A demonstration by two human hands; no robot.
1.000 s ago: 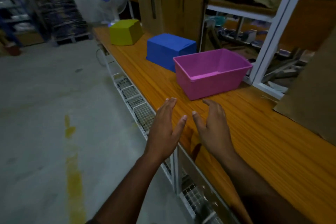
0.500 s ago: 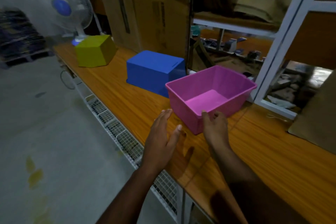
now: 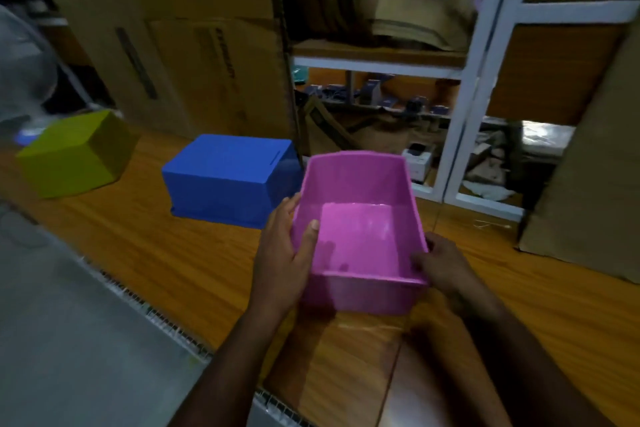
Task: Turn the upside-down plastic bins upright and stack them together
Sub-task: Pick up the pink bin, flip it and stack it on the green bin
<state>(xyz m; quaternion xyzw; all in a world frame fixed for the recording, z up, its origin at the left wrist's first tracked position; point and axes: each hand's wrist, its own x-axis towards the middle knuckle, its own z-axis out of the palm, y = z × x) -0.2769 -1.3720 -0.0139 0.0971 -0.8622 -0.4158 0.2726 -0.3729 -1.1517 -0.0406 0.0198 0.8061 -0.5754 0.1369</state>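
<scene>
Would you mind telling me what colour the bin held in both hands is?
Pink; the bin shows clearly in the head view, the only one.

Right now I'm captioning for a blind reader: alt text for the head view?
Both hands, left hand and right hand, grip an upright pink bin on a wooden table. Behind it sit an upside-down blue bin and green bin.

Wood-grain bench, orange-brown. On it: pink bin upright near the front edge, blue bin upside down just left of it, green bin upside down and farther left. Cardboard sheet stands on the bench at right.
</scene>
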